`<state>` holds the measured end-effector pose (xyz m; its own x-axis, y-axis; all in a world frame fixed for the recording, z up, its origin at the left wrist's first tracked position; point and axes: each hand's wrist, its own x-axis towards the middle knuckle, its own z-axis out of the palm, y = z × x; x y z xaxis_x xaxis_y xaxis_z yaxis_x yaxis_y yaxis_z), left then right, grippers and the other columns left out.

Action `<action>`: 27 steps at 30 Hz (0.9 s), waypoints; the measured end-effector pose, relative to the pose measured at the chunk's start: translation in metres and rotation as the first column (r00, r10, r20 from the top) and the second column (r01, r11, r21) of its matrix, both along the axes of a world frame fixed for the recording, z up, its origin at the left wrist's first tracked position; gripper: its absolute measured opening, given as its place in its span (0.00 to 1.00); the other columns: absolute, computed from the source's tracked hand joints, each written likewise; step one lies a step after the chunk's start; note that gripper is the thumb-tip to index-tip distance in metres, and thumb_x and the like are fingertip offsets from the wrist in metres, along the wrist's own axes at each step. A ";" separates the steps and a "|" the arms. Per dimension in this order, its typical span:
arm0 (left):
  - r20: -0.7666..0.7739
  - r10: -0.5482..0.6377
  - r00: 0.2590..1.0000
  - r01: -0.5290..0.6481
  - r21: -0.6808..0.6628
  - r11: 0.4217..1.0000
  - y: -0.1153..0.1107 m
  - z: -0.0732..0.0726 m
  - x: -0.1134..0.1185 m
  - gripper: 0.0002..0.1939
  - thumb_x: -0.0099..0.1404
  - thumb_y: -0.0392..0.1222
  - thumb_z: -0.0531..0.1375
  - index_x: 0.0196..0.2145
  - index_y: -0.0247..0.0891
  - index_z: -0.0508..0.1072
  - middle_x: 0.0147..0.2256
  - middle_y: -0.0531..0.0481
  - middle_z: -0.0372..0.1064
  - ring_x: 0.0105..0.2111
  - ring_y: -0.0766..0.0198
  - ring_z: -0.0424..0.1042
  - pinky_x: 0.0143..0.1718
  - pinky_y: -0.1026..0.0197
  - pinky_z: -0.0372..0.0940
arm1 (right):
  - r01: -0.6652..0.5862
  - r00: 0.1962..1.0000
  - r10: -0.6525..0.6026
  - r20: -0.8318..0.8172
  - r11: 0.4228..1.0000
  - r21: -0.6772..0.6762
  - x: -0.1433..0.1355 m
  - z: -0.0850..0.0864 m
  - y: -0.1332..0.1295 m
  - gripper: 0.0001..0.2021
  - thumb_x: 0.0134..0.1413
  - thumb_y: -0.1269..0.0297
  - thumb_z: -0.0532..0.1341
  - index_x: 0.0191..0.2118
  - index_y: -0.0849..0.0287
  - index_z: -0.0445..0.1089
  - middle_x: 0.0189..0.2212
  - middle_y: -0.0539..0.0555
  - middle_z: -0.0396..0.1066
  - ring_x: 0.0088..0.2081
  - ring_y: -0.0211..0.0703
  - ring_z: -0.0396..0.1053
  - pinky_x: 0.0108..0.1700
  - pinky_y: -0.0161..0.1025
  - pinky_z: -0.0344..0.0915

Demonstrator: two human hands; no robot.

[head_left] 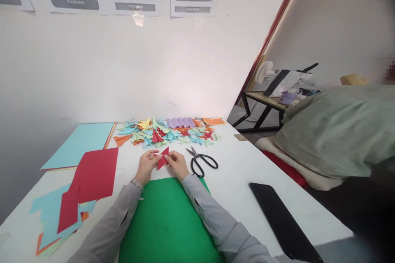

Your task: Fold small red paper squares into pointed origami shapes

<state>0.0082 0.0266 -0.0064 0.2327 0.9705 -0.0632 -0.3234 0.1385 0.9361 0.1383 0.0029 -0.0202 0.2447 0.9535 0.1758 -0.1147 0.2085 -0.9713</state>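
A small folded piece of red paper [163, 159] is pinched between both hands above the white table. My left hand [147, 166] grips its left side, with thumb and fingers closed on it. On the other side, my right hand [178, 164] holds the paper's right part between thumb and fingers. Beneath my wrists lies a green sheet [173, 222]. Black-handled scissors [200, 161] rest just right of my right hand, their blades slightly apart. Beyond the hands spreads a pile of folded paper pieces [168, 133] in several colours.
Red sheets [95, 174] and cut paper scraps [57, 218] lie at the left, near a stack of light blue paper [78, 144]. A black flat object [280, 218] lies along the table's right side. A person in a pale green top [336, 127] sits to the right.
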 end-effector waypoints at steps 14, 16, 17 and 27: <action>0.287 0.134 0.948 -0.078 -0.197 0.977 -0.015 0.008 0.013 0.15 0.49 0.35 0.67 0.34 0.35 0.67 0.27 0.52 0.72 0.23 0.70 0.70 0.26 0.67 0.66 | -0.123 0.978 0.095 -0.187 0.982 -0.142 -0.005 0.008 -0.018 0.11 0.34 0.59 0.68 0.20 0.61 0.70 0.16 0.48 0.69 0.18 0.33 0.62 0.21 0.31 0.58; 0.307 0.077 0.948 -0.014 -0.202 0.979 -0.018 0.006 0.014 0.13 0.51 0.38 0.66 0.33 0.34 0.67 0.24 0.53 0.70 0.21 0.71 0.67 0.23 0.67 0.64 | -0.153 0.974 0.123 -0.189 0.977 -0.152 -0.005 0.006 -0.020 0.11 0.34 0.59 0.68 0.19 0.60 0.70 0.15 0.48 0.69 0.17 0.32 0.61 0.21 0.31 0.58; 0.305 0.064 0.950 -0.001 -0.203 0.979 -0.019 0.005 0.015 0.14 0.52 0.39 0.66 0.33 0.34 0.66 0.23 0.53 0.68 0.20 0.71 0.66 0.23 0.66 0.64 | -0.151 0.974 0.120 -0.192 0.976 -0.154 -0.006 0.005 -0.020 0.11 0.34 0.59 0.68 0.19 0.60 0.70 0.15 0.48 0.69 0.17 0.32 0.61 0.21 0.31 0.58; -0.071 0.125 0.990 -0.111 0.182 0.977 -0.024 0.004 0.015 0.21 0.51 0.43 0.66 0.43 0.37 0.69 0.40 0.46 0.71 0.35 0.63 0.72 0.37 0.61 0.69 | -0.006 0.946 -0.055 -0.319 0.982 -0.187 -0.003 0.003 -0.015 0.12 0.33 0.58 0.69 0.20 0.60 0.69 0.17 0.48 0.69 0.19 0.34 0.63 0.19 0.32 0.61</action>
